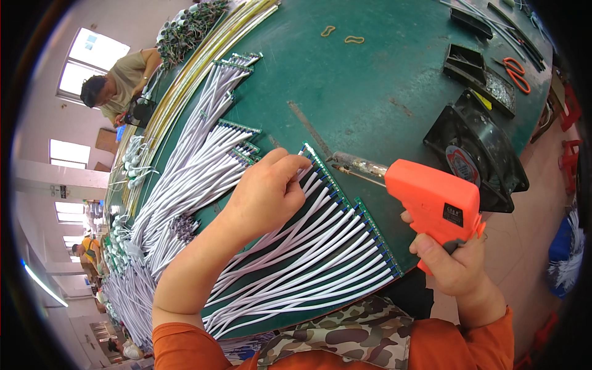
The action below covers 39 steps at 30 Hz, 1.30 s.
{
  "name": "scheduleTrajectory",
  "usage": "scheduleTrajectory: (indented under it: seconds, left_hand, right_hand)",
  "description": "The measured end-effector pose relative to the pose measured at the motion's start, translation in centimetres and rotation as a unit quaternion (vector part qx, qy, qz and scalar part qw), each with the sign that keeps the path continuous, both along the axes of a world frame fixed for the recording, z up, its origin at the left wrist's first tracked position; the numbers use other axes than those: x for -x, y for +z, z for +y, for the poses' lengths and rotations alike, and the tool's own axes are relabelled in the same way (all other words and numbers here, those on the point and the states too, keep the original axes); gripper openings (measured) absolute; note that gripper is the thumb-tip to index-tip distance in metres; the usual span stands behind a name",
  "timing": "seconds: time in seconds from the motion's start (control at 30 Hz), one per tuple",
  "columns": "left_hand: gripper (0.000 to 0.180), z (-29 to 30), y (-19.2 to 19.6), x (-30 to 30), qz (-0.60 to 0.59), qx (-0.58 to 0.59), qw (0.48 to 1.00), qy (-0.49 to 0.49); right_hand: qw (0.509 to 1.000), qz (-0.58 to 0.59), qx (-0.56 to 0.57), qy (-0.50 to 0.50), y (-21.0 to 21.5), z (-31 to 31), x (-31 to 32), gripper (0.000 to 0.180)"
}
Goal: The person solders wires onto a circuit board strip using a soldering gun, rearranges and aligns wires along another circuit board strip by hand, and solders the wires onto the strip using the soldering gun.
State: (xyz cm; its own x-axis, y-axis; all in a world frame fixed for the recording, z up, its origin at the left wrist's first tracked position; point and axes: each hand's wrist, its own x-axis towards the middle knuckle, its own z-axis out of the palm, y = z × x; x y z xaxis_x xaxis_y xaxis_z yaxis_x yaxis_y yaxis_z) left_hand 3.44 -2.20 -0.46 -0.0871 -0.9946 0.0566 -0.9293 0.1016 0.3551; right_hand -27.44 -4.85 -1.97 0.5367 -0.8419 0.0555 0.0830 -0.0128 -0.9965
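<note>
Left hand (268, 191) curled closed, fingertips at far end of upper green strip (327, 174); whether they pinch anything, cannot tell. White cables (290, 277) run from left into strips' left edges. Upper strip's long axis slants from far left to near right; lower strip (379, 237) roughly continues that line toward person. Barrel (364, 165) of red soldering gun (431, 188) points left, tip just right of upper strip, apart. Right hand (456, 262) grips gun handle, farther from strip than left.

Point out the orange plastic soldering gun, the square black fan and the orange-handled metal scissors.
Orange plastic soldering gun (431, 190), head view: side of the body.
Square black fan (461, 163), head view: round hub.
Orange-handled metal scissors (515, 73), head view: the handles.
</note>
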Motion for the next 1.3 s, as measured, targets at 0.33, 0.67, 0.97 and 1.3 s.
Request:
scheduleTrajectory:
  seconds: [0.33,0.67,0.97,1.3]
  left_hand:
    - [0.031,0.0,-0.9,-0.2,0.037,0.013,0.999,-0.025]
    - [0.027,-0.5,-1.5,-0.6,0.142,-0.024,0.99,0.011]
    - [0.022,-0.8,-2.0,-0.7,0.113,0.015,0.993,-0.028]
    - [0.027,-1.6,-1.2,-1.0,0.043,0.017,0.995,-0.09]
  right_hand:
    - [0.999,-0.03,0.005,-0.011,0.2,-0.2,-0.7,0.031]
    - [0.999,-0.032,0.014,-0.004,0.3,-0.4,-1.1,0.038]
    - [0.999,-0.015,-0.003,0.037,0.0,-0.7,-0.6,0.054]
    - [0.999,-0.008,-0.011,0.033,-0.1,-0.8,-1.1,0.052]
